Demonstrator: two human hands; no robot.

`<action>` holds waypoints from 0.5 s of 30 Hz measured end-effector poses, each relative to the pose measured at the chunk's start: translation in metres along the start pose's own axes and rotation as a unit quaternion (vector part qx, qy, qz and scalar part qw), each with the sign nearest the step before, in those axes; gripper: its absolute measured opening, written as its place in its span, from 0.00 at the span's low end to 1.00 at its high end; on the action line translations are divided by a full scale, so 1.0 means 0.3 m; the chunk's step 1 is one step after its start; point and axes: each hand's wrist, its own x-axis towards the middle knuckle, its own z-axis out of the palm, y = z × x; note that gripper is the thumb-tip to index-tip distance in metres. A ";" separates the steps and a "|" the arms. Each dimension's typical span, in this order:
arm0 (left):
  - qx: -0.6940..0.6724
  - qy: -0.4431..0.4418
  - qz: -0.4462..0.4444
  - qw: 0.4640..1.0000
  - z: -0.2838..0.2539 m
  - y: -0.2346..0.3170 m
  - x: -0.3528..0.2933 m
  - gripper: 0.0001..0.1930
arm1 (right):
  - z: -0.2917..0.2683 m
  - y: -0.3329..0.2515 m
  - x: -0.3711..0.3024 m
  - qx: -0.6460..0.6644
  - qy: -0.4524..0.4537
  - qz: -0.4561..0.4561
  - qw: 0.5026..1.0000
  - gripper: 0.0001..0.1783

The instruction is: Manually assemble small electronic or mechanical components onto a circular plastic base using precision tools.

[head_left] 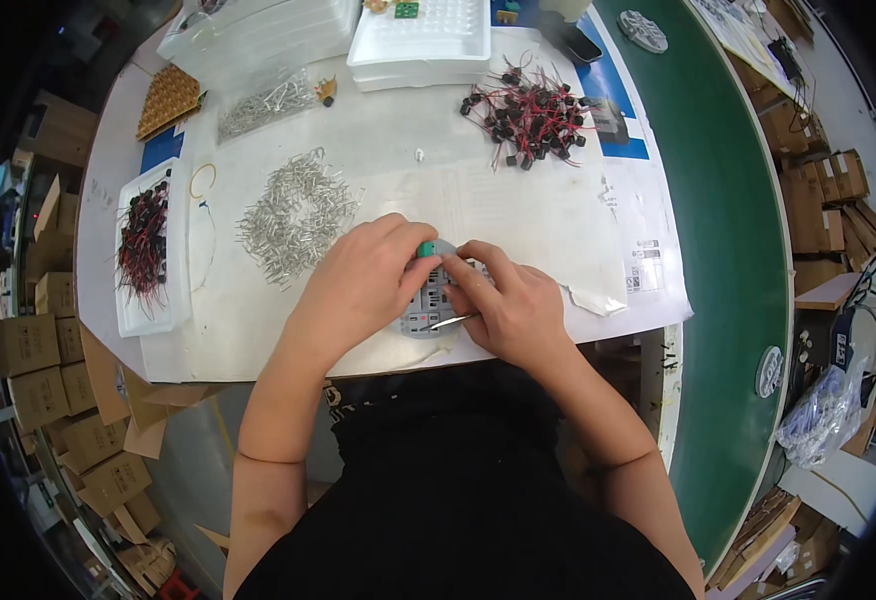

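Note:
A round grey fixture plate (424, 308) with small slots lies at the near edge of the white table (518, 200). My left hand (363, 280) rests on its left side and pinches a small green part (425, 250) at the plate's top. My right hand (510, 305) covers the plate's right side, fingertips meeting the left hand's near the green part. A thin metal pin (450, 321) shows under the right thumb; which hand grips it is unclear.
A loose heap of silver metal pins (293, 215) lies left of my hands. Black parts with red wires (530, 115) are piled at the back; more fill a white tray (146, 245) at left. White trays (420, 40) stand at the back. A green conveyor belt (728, 230) runs along the right.

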 end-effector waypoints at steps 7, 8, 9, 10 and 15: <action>0.023 0.009 0.019 0.999 0.033 -0.015 0.003 0.14 | -0.071 0.091 0.055 0.142 0.041 0.130 0.980 0.16; 0.009 0.028 0.006 1.000 0.043 -0.018 -0.010 0.13 | -0.091 0.137 0.107 0.073 0.021 0.154 0.985 0.16; -0.010 0.043 -0.004 0.999 0.059 -0.020 -0.020 0.13 | -0.105 0.176 0.149 0.000 0.003 0.181 0.984 0.16; -0.028 0.059 -0.014 0.998 0.074 -0.022 -0.029 0.13 | -0.100 0.204 0.190 -0.004 0.004 0.182 0.983 0.16; -0.054 0.109 -0.006 0.993 0.131 -0.019 -0.062 0.16 | -0.076 0.256 0.237 -0.099 -0.046 0.196 0.975 0.15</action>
